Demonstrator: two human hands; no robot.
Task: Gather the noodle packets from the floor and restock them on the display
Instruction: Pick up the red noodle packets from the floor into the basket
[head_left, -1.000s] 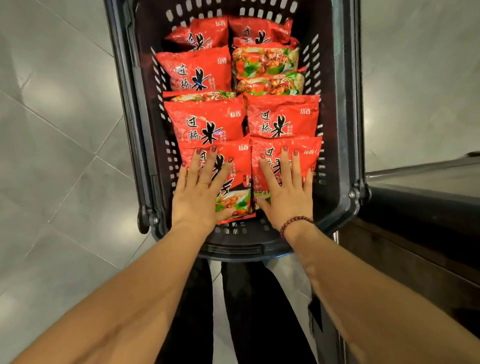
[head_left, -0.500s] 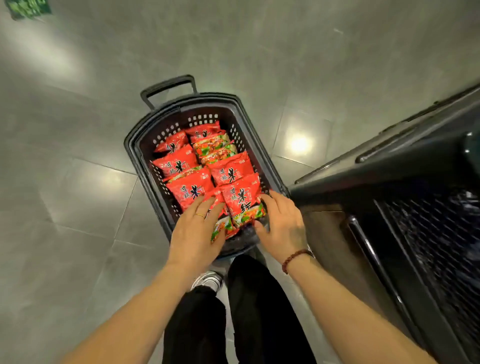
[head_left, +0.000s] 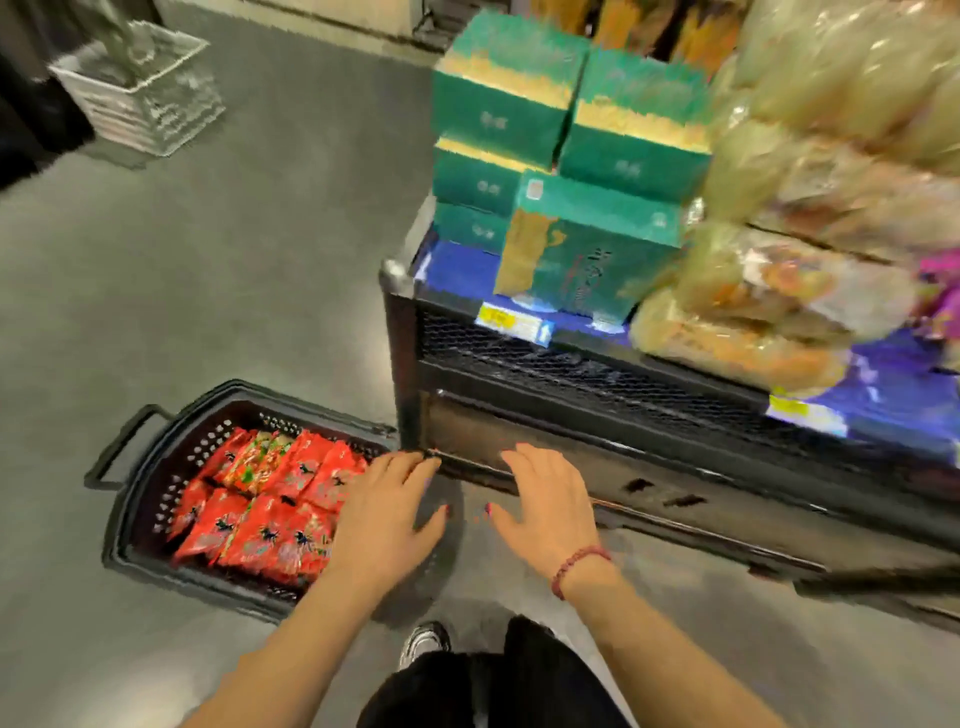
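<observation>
1. Got a black basket (head_left: 291, 402) parked on the grey floor (head_left: 234, 260), right up against the left end of a dark display stand (head_left: 571, 431).
2. Stuffed with red noodle packets (head_left: 260, 519), lying flat and overlapping in rough rows inside that basket.
3. Left hand (head_left: 387, 514): hovering over the basket's right edge, fingers spread out and straight, gripping nothing. Way too smeary to say whether it's actually touching the nearest packets.
4. Right hand (head_left: 545, 506): just beside the left one, out in front of the stand's lower panel. Fingers splayed and loose too, nothing held. Red bead bracelet (head_left: 576, 566) on that wrist.
5. Up on top of the stand: green boxes (head_left: 571, 156) stacked at the left end, then clear bags (head_left: 779, 291) of something yellowish heaped to the right of them, all on a blue surface.
6. Yellow price tags (head_left: 506, 318) along the stand's front edge, above a strip of black mesh.
7. Far back on the left: a white wire basket (head_left: 140, 88) on the floor, well apart from everything else.
8. Bottom of the shot: black trousers and one pale shoe (head_left: 423, 642) between the forearms.
</observation>
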